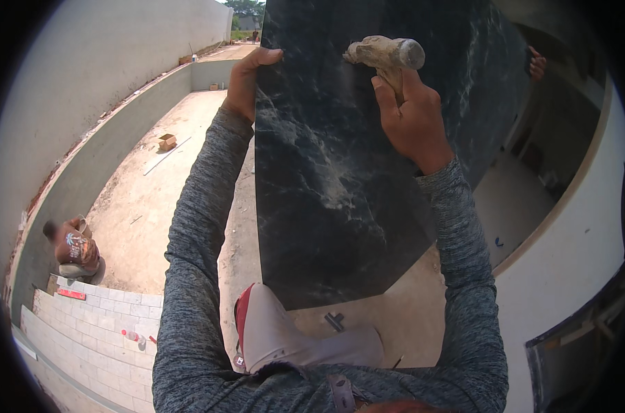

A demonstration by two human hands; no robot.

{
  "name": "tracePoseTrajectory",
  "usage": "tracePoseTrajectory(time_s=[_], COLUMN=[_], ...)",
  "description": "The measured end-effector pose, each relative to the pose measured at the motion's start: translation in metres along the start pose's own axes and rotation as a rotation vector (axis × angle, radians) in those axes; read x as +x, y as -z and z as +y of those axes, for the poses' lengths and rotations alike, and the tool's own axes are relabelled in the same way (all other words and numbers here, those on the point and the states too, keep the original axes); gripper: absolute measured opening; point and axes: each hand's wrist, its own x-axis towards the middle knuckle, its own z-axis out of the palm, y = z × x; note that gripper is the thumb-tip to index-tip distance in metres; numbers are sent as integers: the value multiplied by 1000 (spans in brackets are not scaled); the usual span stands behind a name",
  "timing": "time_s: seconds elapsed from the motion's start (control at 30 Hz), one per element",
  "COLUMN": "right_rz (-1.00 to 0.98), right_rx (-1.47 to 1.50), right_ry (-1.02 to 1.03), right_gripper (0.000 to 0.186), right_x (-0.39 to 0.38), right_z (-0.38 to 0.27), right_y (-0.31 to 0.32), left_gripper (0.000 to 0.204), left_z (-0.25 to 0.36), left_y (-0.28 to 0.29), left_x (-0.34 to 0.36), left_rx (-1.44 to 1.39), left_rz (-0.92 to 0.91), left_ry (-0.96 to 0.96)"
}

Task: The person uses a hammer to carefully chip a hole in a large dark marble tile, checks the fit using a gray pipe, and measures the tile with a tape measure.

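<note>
A large, dark marble-look slab [326, 241] with white veins stands in front of me, its lower end by my knee. My left hand [245, 81] grips its left edge, the thumb lying on the face and the fingers hidden behind. In my right hand [419, 122] is a hammer [395, 54] with a worn, dusty head, raised over the upper part of the slab. Its handle is mostly hidden by my fingers. Another person's hand [537, 64] holds the slab's far right edge.
At left, a co-worker [78, 249] crouches beside pale paving [99, 330], where a red tool [71, 294] and a bottle [132, 336] lie. Farther off is a cardboard box [167, 142]. A low wall [130, 117] runs along the left; a white curved wall [567, 241] borders the right.
</note>
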Motion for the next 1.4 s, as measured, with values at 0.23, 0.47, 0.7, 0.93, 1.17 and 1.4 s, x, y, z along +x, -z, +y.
tracePoseTrajectory(time_s=[0.23, 0.47, 0.7, 0.93, 1.17, 1.4], right_rz=[-64, -129, -75, -56, 0, -133], right_rx=[-24, -92, 4, 50, -16, -41], right_ry=[-60, -70, -41, -28, 27, -123], right_gripper=[25, 23, 23, 31, 31, 32], right_x=[3, 4, 1, 0, 1, 7], right_z=[-4, 0, -7, -10, -1, -2], right_y=[5, 5, 4, 5, 1, 5], left_gripper=[33, 34, 34, 32, 31, 32], left_z=[1, 0, 1, -2, 0, 0], left_y=[3, -3, -4, 7, 3, 2], left_x=[0, -3, -3, 3, 0, 1], left_rx=[-10, -1, 1, 36, -9, 14], left_rz=[-2, -33, -35, -3, 14, 9], left_ry=[-1, -5, 7, -35, 10, -16])
